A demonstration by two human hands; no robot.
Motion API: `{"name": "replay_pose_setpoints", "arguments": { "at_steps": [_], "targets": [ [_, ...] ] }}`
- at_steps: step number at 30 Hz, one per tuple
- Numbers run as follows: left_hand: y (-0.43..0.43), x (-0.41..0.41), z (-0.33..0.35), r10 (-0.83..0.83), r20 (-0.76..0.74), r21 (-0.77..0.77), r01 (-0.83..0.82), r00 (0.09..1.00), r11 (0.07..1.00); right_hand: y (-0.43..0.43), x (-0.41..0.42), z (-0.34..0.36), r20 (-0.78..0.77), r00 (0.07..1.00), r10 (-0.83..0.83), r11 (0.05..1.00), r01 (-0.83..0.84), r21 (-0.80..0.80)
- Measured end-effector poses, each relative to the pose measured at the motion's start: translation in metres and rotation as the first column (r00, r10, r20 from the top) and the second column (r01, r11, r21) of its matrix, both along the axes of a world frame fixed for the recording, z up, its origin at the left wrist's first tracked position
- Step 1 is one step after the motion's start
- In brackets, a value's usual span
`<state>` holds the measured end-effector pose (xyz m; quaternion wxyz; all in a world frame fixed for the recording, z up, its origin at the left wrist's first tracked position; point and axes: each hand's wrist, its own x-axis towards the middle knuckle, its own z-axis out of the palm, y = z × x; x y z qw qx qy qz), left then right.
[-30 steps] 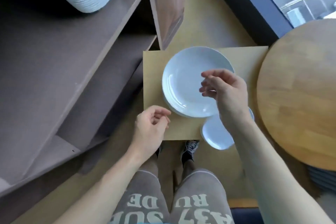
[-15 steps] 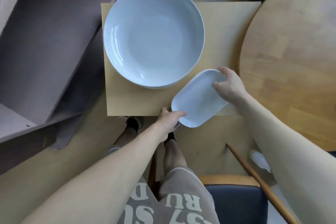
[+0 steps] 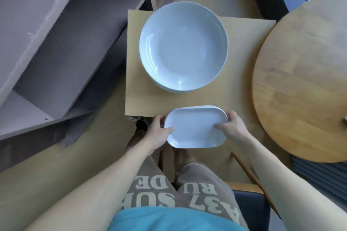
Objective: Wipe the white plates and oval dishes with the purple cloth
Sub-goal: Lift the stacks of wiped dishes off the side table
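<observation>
Both hands grip white oval ceramic dish by its short ends at near edge of square light-wood board: left hand thumb on left rim, right hand thumb on right rim.

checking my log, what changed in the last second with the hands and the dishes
The left hand and right hand, free a second ago, now grip the two ends of the white oval dish, which has swung from slanted to straight across the view. The round white plate stays on the square light wooden table.
</observation>
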<state>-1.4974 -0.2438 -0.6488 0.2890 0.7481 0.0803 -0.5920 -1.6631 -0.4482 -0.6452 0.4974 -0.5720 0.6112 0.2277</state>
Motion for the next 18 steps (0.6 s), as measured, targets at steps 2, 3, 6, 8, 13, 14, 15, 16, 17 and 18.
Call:
{"name": "replay_pose_setpoints", "arguments": {
  "at_steps": [2, 3, 6, 8, 13, 14, 15, 16, 17, 18],
  "targets": [
    [0.024, 0.023, 0.020, -0.107, 0.095, -0.034, 0.111, 0.990, 0.993, 0.027, 0.005, 0.013, 0.001, 1.000, -0.013, 0.998, 0.013, 0.069],
    [0.035, 0.035, 0.032, -0.138, 0.121, -0.040, 0.144, 0.983, 0.989, 0.040, 0.011, 0.023, 0.004, 1.000, 0.001, 0.994, -0.001, 0.110],
    [0.063, 0.074, 0.074, -0.174, 0.195, -0.028, 0.183, 0.965, 0.983, 0.077, 0.039, 0.053, 0.071, 0.997, 0.018, 0.975, -0.033, 0.220],
    [0.081, 0.102, 0.102, -0.161, 0.273, -0.034, 0.177, 0.948, 0.984, 0.097, 0.065, 0.073, 0.141, 0.989, 0.045, 0.968, -0.078, 0.240],
    [0.111, 0.172, 0.168, -0.007, 0.496, -0.089, 0.059, 0.868, 0.994, 0.115, 0.147, 0.122, 0.323, 0.945, 0.040, 0.962, -0.124, 0.244],
    [0.112, 0.187, 0.178, 0.040, 0.537, -0.104, 0.019, 0.843, 0.994, 0.114, 0.166, 0.131, 0.369, 0.929, 0.024, 0.961, -0.122, 0.246],
    [0.112, 0.203, 0.187, 0.082, 0.578, -0.120, -0.015, 0.812, 0.993, 0.113, 0.185, 0.141, 0.412, 0.911, 0.005, 0.961, -0.119, 0.251],
    [0.109, 0.219, 0.194, 0.120, 0.615, -0.139, -0.042, 0.779, 0.989, 0.112, 0.204, 0.150, 0.448, 0.894, -0.015, 0.960, -0.112, 0.256],
    [0.104, 0.235, 0.199, 0.161, 0.642, -0.170, -0.066, 0.749, 0.983, 0.111, 0.222, 0.157, 0.474, 0.880, -0.029, 0.962, -0.105, 0.252],
    [0.098, 0.251, 0.202, 0.207, 0.657, -0.207, -0.090, 0.725, 0.974, 0.111, 0.240, 0.163, 0.493, 0.870, -0.030, 0.967, -0.099, 0.234]
  ]
}}
